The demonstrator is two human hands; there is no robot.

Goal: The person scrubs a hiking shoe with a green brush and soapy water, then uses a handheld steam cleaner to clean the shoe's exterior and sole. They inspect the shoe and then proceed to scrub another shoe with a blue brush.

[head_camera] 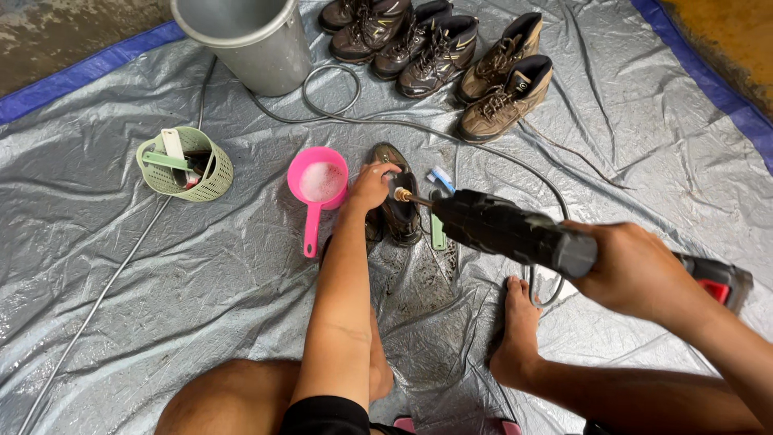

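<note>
My left hand (370,185) grips the top of a dark wet boot (398,211) that stands on the grey tarp (161,266). My right hand (636,270) holds a black spray gun (507,229) by its body. The gun's brass nozzle (403,195) points at the boot, close beside my left hand. My bare feet rest on the tarp below the boot. A green brush (437,229) and a blue-and-white toothbrush (441,177) lie just right of the boot, partly hidden by the gun.
A pink scoop (318,187) with foamy water lies left of the boot. A green basket (185,165) with brushes sits further left. A metal bucket (245,40) and several brown boots (439,52) stand at the back. A grey hose (338,113) runs across the tarp.
</note>
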